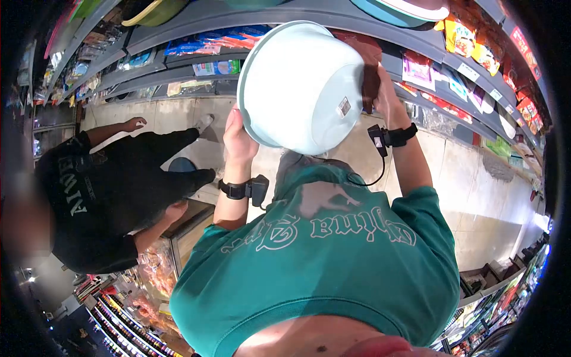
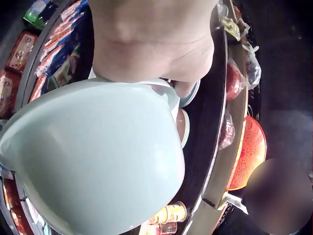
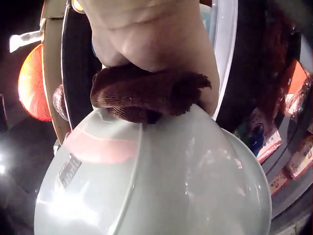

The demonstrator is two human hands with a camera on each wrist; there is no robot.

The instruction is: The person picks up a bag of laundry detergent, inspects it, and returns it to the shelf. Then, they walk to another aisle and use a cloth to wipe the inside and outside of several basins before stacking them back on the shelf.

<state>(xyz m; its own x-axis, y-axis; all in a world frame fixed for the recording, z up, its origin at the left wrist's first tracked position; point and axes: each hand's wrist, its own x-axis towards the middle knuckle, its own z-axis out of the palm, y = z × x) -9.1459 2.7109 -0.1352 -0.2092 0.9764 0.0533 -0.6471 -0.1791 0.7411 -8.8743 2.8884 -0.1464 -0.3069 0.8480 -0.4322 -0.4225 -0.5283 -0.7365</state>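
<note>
A pale blue-green plastic basin (image 1: 303, 83) is held up in front of the shelves, tilted so its outside and labelled base show in the head view. My left hand (image 1: 239, 140) grips its rim, the thumb lying along the outer edge. On the opposite side, my right hand (image 1: 388, 98) holds a brown cloth (image 1: 370, 68) against the basin near its base. The right wrist view shows the bunched cloth (image 3: 146, 95) under the palm, on the basin's glossy outside (image 3: 195, 161). Most of the right fingers are hidden there.
Curved shelves (image 1: 196, 24) with packaged goods run ahead, and more basins (image 1: 410, 9) stand on the upper one. A person in black (image 1: 113, 190) stands at the left. Behind are pale floor tiles (image 1: 458, 184). An orange-red basin (image 2: 248, 154) appears beyond a shelf.
</note>
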